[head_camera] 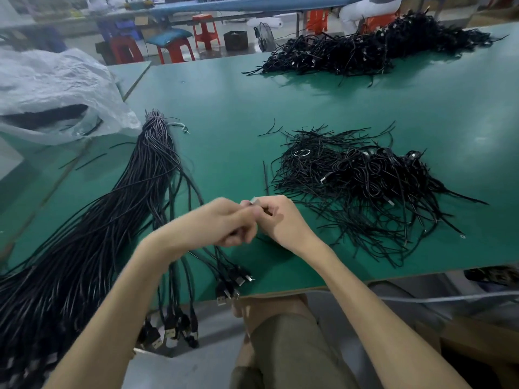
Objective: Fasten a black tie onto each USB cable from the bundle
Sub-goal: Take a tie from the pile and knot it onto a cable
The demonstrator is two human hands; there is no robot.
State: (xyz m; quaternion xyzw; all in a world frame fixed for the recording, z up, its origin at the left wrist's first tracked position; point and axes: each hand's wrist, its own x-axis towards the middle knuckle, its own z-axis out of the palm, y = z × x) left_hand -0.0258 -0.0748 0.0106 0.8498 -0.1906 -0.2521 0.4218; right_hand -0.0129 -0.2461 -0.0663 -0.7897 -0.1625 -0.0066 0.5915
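Green bench (224, 108), mid-shift: just right of the bundle (126, 209), my left hand (224, 220) and right hand (282, 220) meet, both curled round what seems to be one USB cable (255, 201), its plug showing through the motion blur. I'd keep the loops pinched flat and twist a black tie (265, 175) snug without crushing them.

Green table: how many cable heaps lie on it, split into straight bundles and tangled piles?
Straight bundle: 1
Tangled piles: 2, near pile and far pile
Total: 3
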